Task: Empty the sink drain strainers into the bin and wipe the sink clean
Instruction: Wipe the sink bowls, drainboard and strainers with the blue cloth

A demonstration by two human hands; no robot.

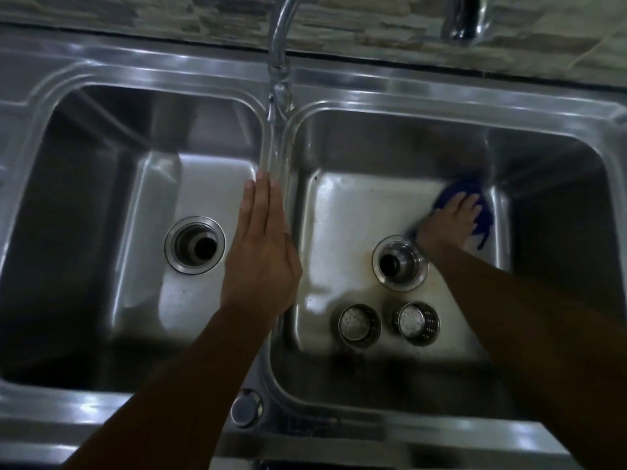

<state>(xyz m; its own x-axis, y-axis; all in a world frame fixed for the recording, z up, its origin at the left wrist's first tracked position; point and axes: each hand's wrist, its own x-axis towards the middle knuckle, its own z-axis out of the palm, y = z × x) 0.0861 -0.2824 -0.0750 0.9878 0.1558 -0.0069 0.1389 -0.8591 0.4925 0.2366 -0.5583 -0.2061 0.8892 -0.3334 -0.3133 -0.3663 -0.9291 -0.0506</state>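
Note:
A steel double sink (339, 96) fills the view. My right hand (451, 222) presses a blue cloth (475, 195) flat on the floor of the right basin, at its far right corner. My left hand (261, 252) lies flat, fingers together, on the divider between the basins and holds nothing. Two steel drain strainers stand side by side on the right basin's floor near its front: one on the left (359, 324), one on the right (418, 322). Both drain holes, left (195, 245) and right (399, 262), are open with no strainer in them.
A curved chrome tap (280, 62) rises from the back rim above the divider. A second chrome fitting (464, 18) is at the back right. A round steel cap (246, 408) sits on the front rim. A stone-patterned wall runs behind the sink.

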